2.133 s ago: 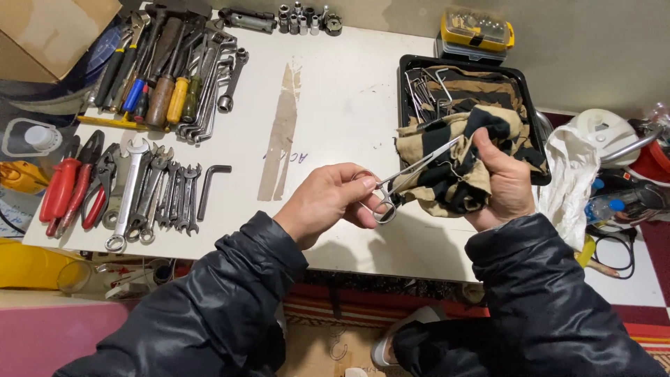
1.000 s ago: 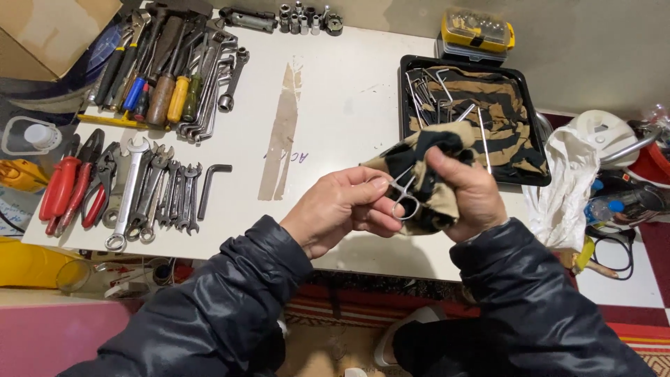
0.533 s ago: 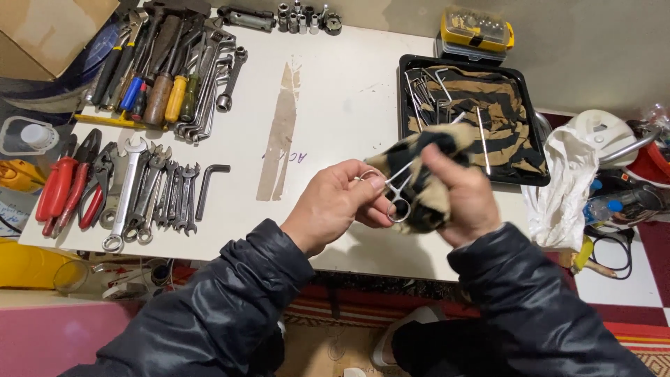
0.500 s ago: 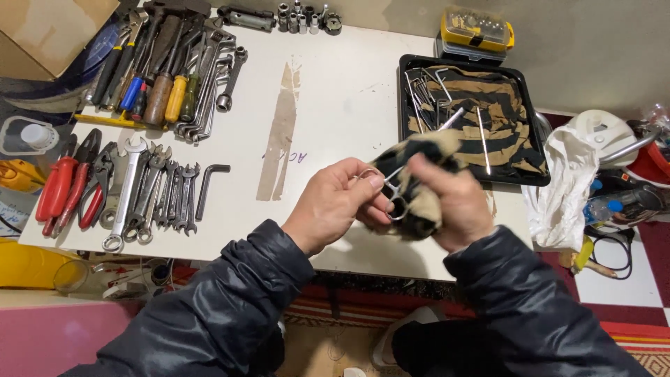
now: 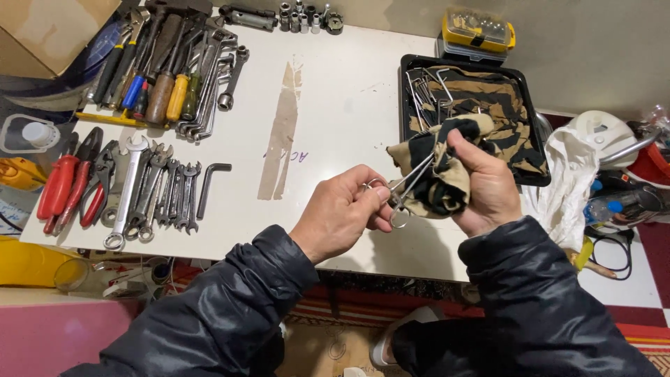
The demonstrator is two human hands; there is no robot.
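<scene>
Spanners (image 5: 150,195) left, tray (image 5: 530,178) right, hands (image 5: 342,220) between

a white table (image 5: 349,91) stands by a grey wall (image 5: 593,42), over a red-and-white floor (image 5: 649,279).

My left hand (image 5: 342,220) curls at centre frame, thumb and fingertips pinched together, palm facing right. My right hand (image 5: 481,185) sits just beside it, slightly higher, fingers closed in a grip, thumb pointing left. Both forearms, in black padded sleeves, angle up from below.
</scene>
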